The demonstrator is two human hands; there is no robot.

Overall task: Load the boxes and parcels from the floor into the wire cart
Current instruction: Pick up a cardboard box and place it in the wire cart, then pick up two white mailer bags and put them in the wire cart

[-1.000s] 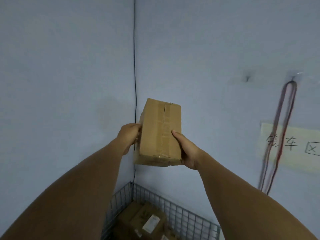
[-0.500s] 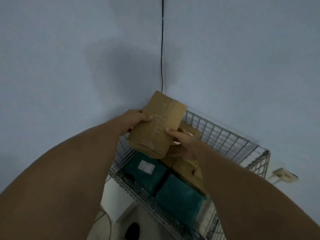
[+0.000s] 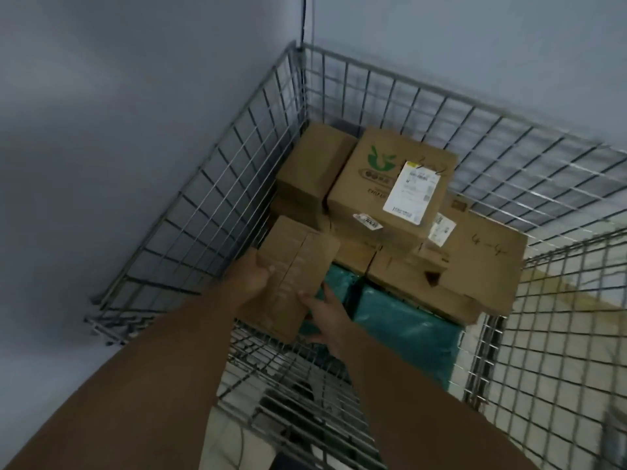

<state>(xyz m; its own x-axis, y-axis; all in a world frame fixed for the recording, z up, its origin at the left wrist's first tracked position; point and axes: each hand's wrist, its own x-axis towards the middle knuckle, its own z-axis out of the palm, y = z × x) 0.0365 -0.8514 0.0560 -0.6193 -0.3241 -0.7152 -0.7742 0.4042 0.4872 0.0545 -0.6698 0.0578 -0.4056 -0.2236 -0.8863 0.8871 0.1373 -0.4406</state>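
Both hands grip a taped cardboard box (image 3: 291,276), left hand (image 3: 252,276) on its left side, right hand (image 3: 327,315) at its lower right edge, inside the wire cart (image 3: 217,184), above green parcels (image 3: 403,327) and beside stacked boxes (image 3: 390,184).

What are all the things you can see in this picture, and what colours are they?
wire cart: one, grey metal, pushed into the corner of the walls.
held box: one, brown cardboard with tape down its top, above the cart's near left part.
labelled box: one, brown with a green logo and a white label, on top of the pile.
other boxes: several, brown, stacked in the cart; exact count unclear.
parcels: at least two, teal-green, low in the cart.
cable: one, black, running down the wall corner.
left hand: on the held box's left side.
right hand: on its near right edge.
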